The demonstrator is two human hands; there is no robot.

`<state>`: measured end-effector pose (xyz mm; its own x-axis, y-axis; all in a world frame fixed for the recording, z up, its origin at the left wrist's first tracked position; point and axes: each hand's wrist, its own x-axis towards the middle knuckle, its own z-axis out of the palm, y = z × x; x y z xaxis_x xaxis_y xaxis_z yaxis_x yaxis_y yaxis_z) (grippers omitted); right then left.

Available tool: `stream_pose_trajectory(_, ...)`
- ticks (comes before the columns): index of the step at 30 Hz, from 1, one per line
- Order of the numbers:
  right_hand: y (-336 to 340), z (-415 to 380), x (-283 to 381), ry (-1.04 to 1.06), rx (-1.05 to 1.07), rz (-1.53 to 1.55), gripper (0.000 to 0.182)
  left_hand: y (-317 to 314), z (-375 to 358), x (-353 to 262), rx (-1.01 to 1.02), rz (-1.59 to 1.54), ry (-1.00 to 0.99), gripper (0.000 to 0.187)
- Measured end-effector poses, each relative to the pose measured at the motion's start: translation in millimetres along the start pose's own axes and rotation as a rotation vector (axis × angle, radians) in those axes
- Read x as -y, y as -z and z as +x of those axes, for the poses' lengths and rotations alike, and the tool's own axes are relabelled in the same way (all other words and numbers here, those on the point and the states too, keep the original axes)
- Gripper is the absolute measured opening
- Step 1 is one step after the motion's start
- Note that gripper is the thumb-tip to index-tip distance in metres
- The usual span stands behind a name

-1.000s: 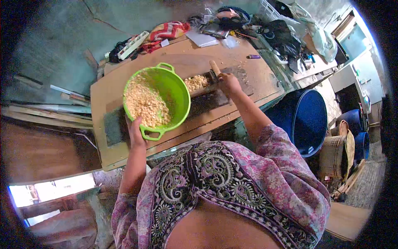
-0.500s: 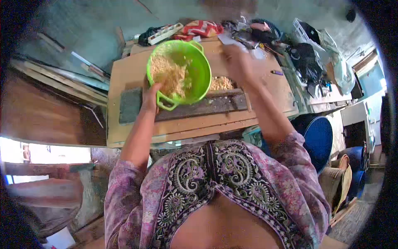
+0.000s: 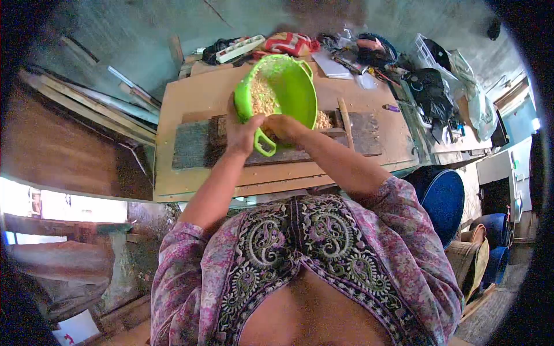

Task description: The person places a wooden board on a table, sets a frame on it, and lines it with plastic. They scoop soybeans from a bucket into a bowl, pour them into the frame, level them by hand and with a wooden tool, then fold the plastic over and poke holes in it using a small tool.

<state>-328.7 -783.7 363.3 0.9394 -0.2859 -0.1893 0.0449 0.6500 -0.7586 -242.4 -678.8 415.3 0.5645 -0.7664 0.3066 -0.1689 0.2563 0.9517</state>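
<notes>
A bright green plastic basin [image 3: 301, 95] with loop handles is tilted above the table. Crumbly tan pieces [image 3: 262, 99] cling to its left side and bottom. My left hand [image 3: 242, 134] grips the near left rim beside a handle, its thumb over the edge. Inside the basin's near side is my right hand [image 3: 284, 128], its fingers curled low among the pieces, close to the left thumb. The fingertips are hidden, so what they hold cannot be made out. Behind the basin, partly covered, a wooden frame [image 3: 345, 124] on a dark board [image 3: 190, 147] contains more tan pieces [image 3: 323, 120].
The board lies on a light brown tabletop [image 3: 193, 95]. Along the back are a white tray [image 3: 239, 49], a red patterned cloth [image 3: 288, 44] and papers [image 3: 332, 66]. A purple lighter [image 3: 391, 108] and black bags [image 3: 430, 89] are to the right. A blue drum [image 3: 443, 193] stands beside the table.
My right hand has come from above the right side of the table down into the basin. The basin has shifted right in view and tilts more, its opening turned rightward; my left hand keeps its grip.
</notes>
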Motion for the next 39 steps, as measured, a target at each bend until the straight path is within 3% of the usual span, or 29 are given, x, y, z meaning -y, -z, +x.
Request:
stream_pose_trajectory(2, -49.5, -28.3, 22.3, -0.11, -0.289, -0.209, 0.03, -7.2, -7.4, 7.4, -0.002, -0.104, 0.021, 0.081)
stream_pose_trajectory(3, -27.3, -8.8, 12.1, -0.147, -0.201, -0.02, 0.035, -8.9, -9.9, 8.6, -0.008, -0.077, 0.031, 0.08)
stream_pose_trajectory(4, -28.9, -5.9, 11.4, -0.138, -0.202, -0.016, 0.035, -11.2, -12.2, 6.0, -0.012, -0.049, 0.041, 0.08)
stream_pose_trajectory(6, -30.8, -3.5, 8.9, 0.036, -0.325, 0.359, 0.038, -11.2, -14.8, 11.1, 0.037, -0.151, 0.094, 0.074)
stream_pose_trajectory(7, -41.3, -15.0, 16.5, 0.076, -0.266, 0.44, 0.04, -5.6, -16.0, 23.1, 0.027, -0.175, 0.199, 0.071)
stream_pose_trajectory(10, -41.0, -24.1, 25.5, 0.08, -0.359, 0.486, 0.04, -10.3, -25.8, 13.3, -0.007, -0.249, 0.4, 0.063)
stream_pose_trajectory(12, -1.4, -3.3, 17.3, 0.095, -0.403, 0.452, 0.039, -2.0, -25.7, 47.3, -0.099, -0.105, 0.422, 0.063)
stream_pose_trajectory(14, 24.4, 4.2, 19.8, 0.24, -0.296, 0.443, 0.033, -2.3, -27.2, 51.6, -0.095, -0.35, 0.45, 0.065)
stream_pose_trajectory(18, 39.4, -14.7, 57.3, 0.267, -0.467, 0.426, 0.025, -2.7, -30.7, 49.3, -0.044, -0.416, 0.532, 0.065)
stream_pose_trajectory(20, 51.4, -32.8, 77.7, 0.283, -0.427, 0.472, 0.022, 1.7, -31.3, 48.5, -0.059, -0.418, 0.513, 0.063)
stream_pose_trajectory(23, 79.2, -52.0, 98.0, 0.346, -0.413, 0.362, 0.022, 7.8, -36.7, 57.5, -0.114, -0.384, 0.497, 0.062)
stream_pose_trajectory(25, 105.0, -54.0, 98.3, 0.351, -0.616, 0.28, 0.02, 11.7, -39.6, 60.5, -0.136, -0.349, 0.454, 0.064)
stream_pose_trajectory(28, 140.3, -51.8, 78.6, 0.42, -0.612, 0.254, 0.017, 12.8, -47.6, 59.6, -0.19, -0.316, 0.434, 0.057)
stream_pose_trajectory(30, 202.1, -35.7, 54.7, 0.406, -0.484, 0.27, 0.016, 7.0, -51.6, 43.6, -0.183, -0.322, 0.429, 0.057)
stream_pose_trajectory(32, 243.2, -18.9, 35.4, 0.593, -0.698, -0.381, 0.022, 0.0, -54.6, 29.5, -0.232, -0.348, 0.488, 0.055)
stream_pose_trajectory(33, 188.3, -38.3, 42.6, 0.551, -0.722, -0.262, 0.025, -2.4, -55.2, 24.2, -0.226, -0.333, 0.439, 0.054)
stream_pose_trajectory(34, 196.6, -33.4, 37.9, 0.547, -0.715, -0.263, 0.025, -2.1, -55.6, 26.2, -0.234, -0.332, 0.438, 0.054)
stream_pose_trajectory(36, 213.4, -25.6, 28.8, 0.562, -0.814, -0.759, 0.018, -3.3, -55.8, 28.9, -0.25, -0.345, 0.384, 0.052)
stream_pose_trajectory(39, 225.7, -18.0, 27.1, 0.624, -0.801, -0.714, 0.015, -3.6, -57.0, 20.7, -0.213, -0.357, 0.462, 0.051)
